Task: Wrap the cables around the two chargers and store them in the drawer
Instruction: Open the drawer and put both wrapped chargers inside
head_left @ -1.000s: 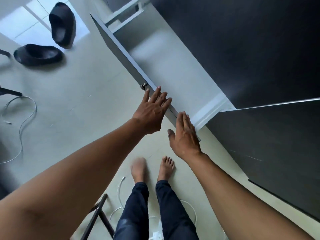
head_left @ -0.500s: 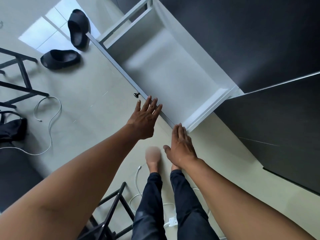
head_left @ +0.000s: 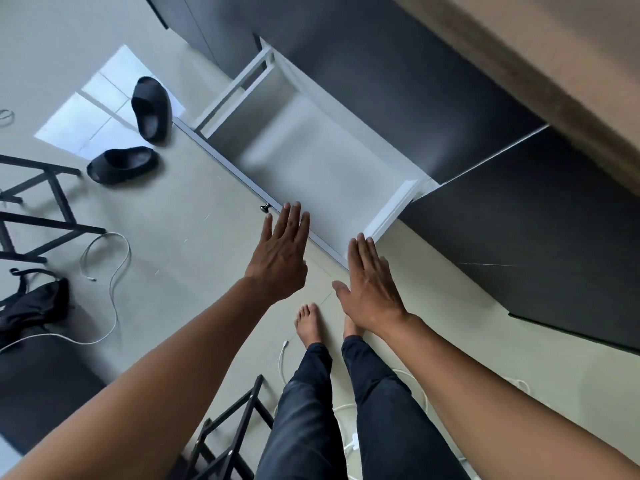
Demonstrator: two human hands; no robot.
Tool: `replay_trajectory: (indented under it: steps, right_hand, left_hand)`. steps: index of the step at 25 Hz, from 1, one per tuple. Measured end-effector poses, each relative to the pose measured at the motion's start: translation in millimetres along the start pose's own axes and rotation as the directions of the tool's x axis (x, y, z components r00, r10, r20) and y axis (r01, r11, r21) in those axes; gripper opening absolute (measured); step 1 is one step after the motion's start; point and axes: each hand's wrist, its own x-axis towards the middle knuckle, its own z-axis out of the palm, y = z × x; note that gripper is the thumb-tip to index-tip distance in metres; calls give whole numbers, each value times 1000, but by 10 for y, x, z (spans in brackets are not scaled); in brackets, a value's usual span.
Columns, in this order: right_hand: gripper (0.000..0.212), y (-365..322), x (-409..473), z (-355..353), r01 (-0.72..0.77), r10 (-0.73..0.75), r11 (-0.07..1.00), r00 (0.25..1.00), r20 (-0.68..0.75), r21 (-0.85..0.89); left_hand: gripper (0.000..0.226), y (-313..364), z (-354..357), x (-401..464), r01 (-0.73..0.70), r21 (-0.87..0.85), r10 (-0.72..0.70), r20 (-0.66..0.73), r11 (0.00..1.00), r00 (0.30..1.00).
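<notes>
**White drawer stands open, nothing stowed yet**

White inside and pulled well out, the drawer [head_left: 332, 174] holds nothing I can see. Both hands reach toward its front edge with fingers straight and flat: the left hand [head_left: 280, 254] just beside the small knob [head_left: 266, 207], the right hand [head_left: 372, 289] near the drawer's nearer corner. Neither grips anything. The cables are loose on the floor [head_left: 194, 244], well away from the drawer: one white cable [head_left: 114, 271] snakes off to its left, another cable [head_left: 282, 358] lies by the person's feet, with a white charger [head_left: 354, 441] further back. By my reckoning the wrapping and storing are all still to do. No brand or writing is legible.
</notes>
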Motion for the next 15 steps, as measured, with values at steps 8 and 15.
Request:
replay_trajectory:
  steps: [8, 15]
  right_hand:
    - [78, -274, -1089, -1303, 88, -98, 995, 916, -389, -43]
    - [74, 21, -1994, -1922, -29, 47, 999, 690, -722, 37]
  left_hand:
    - [77, 480, -1486, -681, -150, -28, 129, -364, 988, 922]
    - [73, 1315, -2328, -609, -363, 63, 341, -523, 930, 781]
